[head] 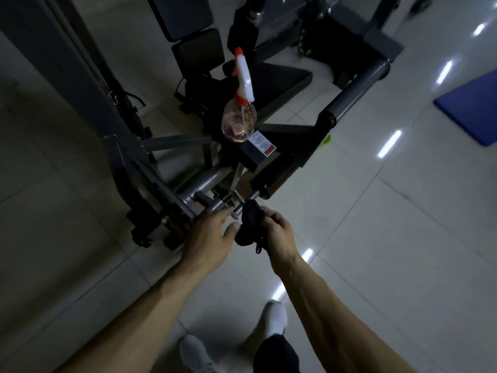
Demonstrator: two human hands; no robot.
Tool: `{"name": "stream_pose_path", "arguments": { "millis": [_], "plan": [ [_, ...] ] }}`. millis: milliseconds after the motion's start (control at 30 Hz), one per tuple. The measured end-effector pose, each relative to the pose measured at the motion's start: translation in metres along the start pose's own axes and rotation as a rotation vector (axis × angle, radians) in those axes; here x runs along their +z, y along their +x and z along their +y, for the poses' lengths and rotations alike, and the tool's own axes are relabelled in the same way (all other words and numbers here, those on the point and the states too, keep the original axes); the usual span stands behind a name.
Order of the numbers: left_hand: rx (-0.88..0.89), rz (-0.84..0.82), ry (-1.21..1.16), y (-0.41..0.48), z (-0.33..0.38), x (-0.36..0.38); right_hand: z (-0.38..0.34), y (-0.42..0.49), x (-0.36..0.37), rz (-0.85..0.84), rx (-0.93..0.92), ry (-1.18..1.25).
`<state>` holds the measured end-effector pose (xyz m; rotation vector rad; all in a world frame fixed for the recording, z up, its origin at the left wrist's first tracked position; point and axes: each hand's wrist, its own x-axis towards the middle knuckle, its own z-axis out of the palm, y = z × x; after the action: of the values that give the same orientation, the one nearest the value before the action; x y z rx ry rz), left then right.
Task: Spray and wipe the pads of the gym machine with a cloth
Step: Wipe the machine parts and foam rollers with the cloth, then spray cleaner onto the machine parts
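A clear spray bottle (238, 122) with a white and orange trigger head stands on the dark block of the gym machine (258, 154). Black pads (197, 53) of the machine rise behind it, and a flat black pad (279, 79) lies to its right. My right hand (278, 232) grips a bunched black cloth (248, 220) just in front of the machine's steel bars. My left hand (208, 238) is beside it, fingers stretched out, with the thumb touching the cloth's lower edge.
The machine's grey frame (80, 63) and levers fill the left and centre. A long padded bar (349, 95) slants up to the right. A blue mat (470, 109) lies on the glossy tiled floor at right. My white shoes (274, 319) show at the bottom.
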<state>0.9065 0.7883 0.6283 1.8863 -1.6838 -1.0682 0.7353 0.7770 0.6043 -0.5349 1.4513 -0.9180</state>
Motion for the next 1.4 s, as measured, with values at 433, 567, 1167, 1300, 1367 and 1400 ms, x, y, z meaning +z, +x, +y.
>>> {"name": "stream_pose_path", "arguments": {
  "millis": [433,567,1167,1300,1367,1400],
  "plan": [
    [-0.276,0.508,-0.544,0.046,0.116,0.092,-0.105,0.052,-0.070,-0.460,-0.192,-0.330],
    [-0.413,0.884,-0.718,0.058,0.160,0.053,-0.160,0.064,-0.056,-0.487,-0.360,-0.388],
    [-0.718,0.875,-1.025,0.043,0.126,0.032,-0.187,0.074,0.011,-0.643,-1.052,-0.652],
    [-0.914,0.810,-1.090,0.037,0.099,0.076,-0.124,0.078,-0.029,-0.766,-0.945,-0.769],
    [-0.984,0.816,-1.151,0.042,0.075,0.104,-0.079,0.091,-0.045,-0.785,-0.821,-0.839],
    [-0.996,0.815,-1.164,0.049,0.059,0.119,-0.057,0.101,-0.051,-0.767,-0.744,-0.841]
  ]
}}
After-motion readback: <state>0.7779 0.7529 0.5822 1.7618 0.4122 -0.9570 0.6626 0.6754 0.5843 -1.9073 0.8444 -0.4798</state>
